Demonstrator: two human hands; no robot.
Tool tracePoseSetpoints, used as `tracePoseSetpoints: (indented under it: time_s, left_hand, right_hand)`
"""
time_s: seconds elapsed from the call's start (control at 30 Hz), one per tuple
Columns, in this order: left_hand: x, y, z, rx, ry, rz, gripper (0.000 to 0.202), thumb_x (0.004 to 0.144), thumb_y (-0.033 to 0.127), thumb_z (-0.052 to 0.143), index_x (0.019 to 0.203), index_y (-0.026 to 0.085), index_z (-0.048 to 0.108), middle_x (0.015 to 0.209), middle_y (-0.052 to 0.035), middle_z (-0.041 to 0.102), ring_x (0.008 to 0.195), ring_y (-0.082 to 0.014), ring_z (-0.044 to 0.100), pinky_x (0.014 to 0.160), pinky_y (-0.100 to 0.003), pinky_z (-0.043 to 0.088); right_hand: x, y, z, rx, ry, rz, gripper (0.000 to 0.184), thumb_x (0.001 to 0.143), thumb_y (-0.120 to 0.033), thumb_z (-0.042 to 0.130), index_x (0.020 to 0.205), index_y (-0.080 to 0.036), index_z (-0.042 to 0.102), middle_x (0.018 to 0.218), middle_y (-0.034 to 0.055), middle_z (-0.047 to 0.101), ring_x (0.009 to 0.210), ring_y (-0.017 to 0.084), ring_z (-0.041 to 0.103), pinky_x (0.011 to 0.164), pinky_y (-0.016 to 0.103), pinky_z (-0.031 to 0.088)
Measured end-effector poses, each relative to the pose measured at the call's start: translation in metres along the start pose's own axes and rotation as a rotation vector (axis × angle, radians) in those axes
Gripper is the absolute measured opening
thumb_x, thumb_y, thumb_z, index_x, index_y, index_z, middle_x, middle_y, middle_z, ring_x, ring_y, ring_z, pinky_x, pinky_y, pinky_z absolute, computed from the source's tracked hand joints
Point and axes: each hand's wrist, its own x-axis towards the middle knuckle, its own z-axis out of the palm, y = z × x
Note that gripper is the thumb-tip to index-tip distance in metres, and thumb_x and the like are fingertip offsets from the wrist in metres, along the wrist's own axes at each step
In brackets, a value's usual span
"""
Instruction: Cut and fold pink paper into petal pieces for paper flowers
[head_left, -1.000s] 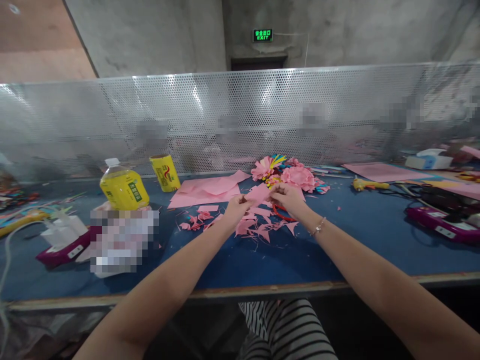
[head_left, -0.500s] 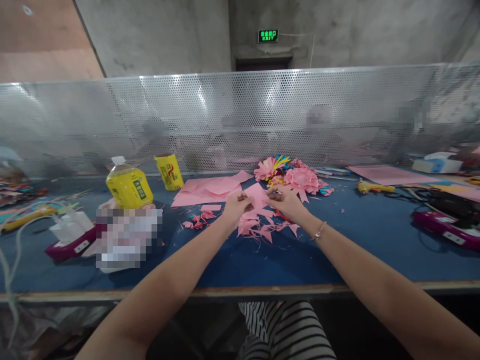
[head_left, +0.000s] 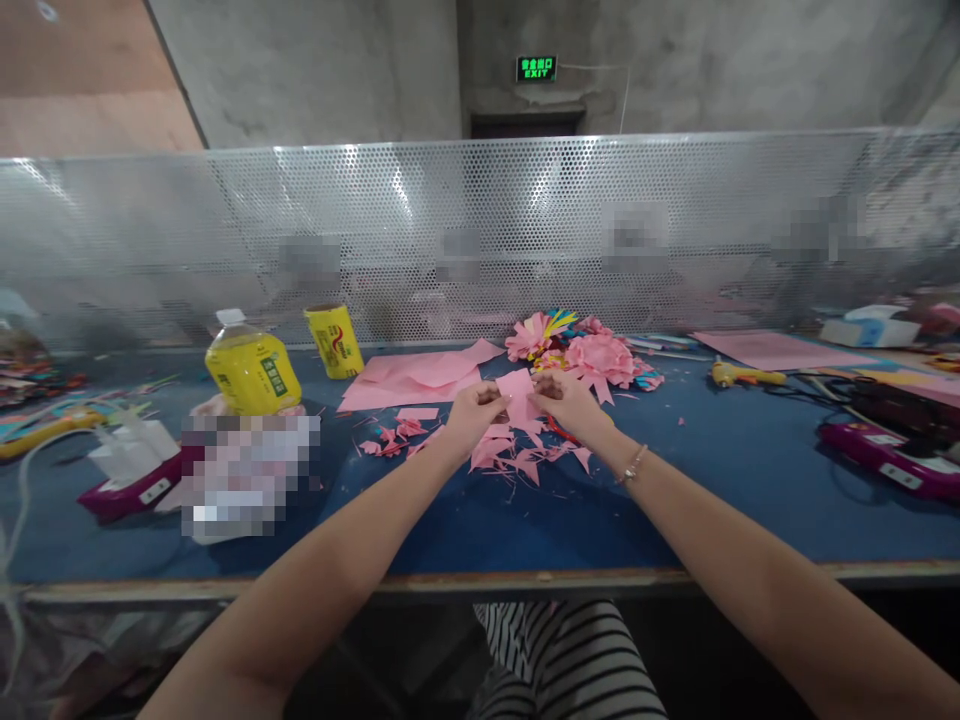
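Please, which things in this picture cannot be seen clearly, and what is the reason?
All in the head view:
Small flat pink paper piece: side edges, covered by the left hand and right hand.
Thin red curved object: full shape, partly behind the right hand.
Whitish object at left: top, masked by pixel blocks.
Purple plastic power strip: end, cut off by right edge.

The paper (head_left: 514, 388) is pink, the tabletop (head_left: 720, 480) blue, the clothing (head_left: 581, 655) striped black and white.
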Motion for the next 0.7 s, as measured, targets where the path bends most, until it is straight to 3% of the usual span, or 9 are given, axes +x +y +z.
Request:
tracePoseSetpoints:
  time_s: [0.13,0.23,0.33,0.53,0.6,0.7]
  left_hand:
    - [-0.005,0.005,0.004,-0.070,-0.100,-0.023,0.026,0.057,0.029,0.065,0.077,0.013,0.060,0.068,-0.0007,0.058,0.061,-0.0095,0.054,0.064,-0.028,0.047]
    - [-0.005,0.003,0.004,-0.118,-0.166,-0.025,0.028,0.062,0.028,0.060,0.086,0.013,0.062,0.075,-0.0037,0.059,0.066,-0.0120,0.055,0.066,-0.031,0.047]
    - [-0.002,-0.001,0.003,-0.045,-0.093,-0.005,0.024,0.063,0.021,0.056,0.084,0.014,0.063,0.076,-0.0040,0.059,0.063,-0.0117,0.054,0.061,-0.031,0.047]
    - [0.001,-0.005,0.000,0.347,0.128,0.253,0.019,0.059,0.009,0.052,0.074,0.017,0.061,0.081,-0.0030,0.059,0.069,-0.0109,0.051,0.066,-0.026,0.043]
    - [0.000,-0.004,0.000,0.337,0.189,0.244,0.016,0.059,0.013,0.056,0.074,0.016,0.057,0.079,-0.0022,0.057,0.066,-0.0098,0.049,0.063,-0.025,0.042]
    - [0.000,-0.005,0.001,0.223,0.105,0.128,0.013,0.058,0.020,0.059,0.069,0.014,0.053,0.064,0.0005,0.053,0.056,-0.0081,0.047,0.054,-0.023,0.040]
  right_hand:
    - [-0.004,-0.011,0.003,-0.072,-0.010,-0.027,0.021,0.062,-0.021,0.056,0.082,-0.015,0.055,0.081,0.0047,0.058,0.071,0.013,0.054,0.068,0.030,0.045]
    - [-0.009,-0.020,0.007,0.116,-0.113,0.026,0.019,0.070,-0.026,0.048,0.084,-0.017,0.056,0.083,0.0036,0.058,0.073,0.013,0.056,0.066,0.029,0.047]
    - [-0.011,-0.023,0.009,0.236,-0.137,0.060,0.025,0.073,-0.033,0.046,0.091,-0.019,0.056,0.086,0.0031,0.059,0.076,0.013,0.057,0.066,0.028,0.048]
    - [-0.007,-0.019,0.004,0.014,-0.049,0.026,0.023,0.068,-0.019,0.051,0.089,-0.016,0.059,0.091,0.0051,0.062,0.082,0.014,0.057,0.076,0.030,0.044]
    - [-0.006,-0.018,0.003,0.033,-0.055,0.070,0.025,0.066,-0.017,0.052,0.090,-0.015,0.058,0.091,0.0057,0.063,0.079,0.014,0.057,0.073,0.029,0.045]
    - [-0.006,-0.018,0.001,0.048,-0.070,0.091,0.027,0.064,-0.019,0.054,0.090,-0.014,0.055,0.087,0.0060,0.062,0.071,0.013,0.057,0.068,0.027,0.045]
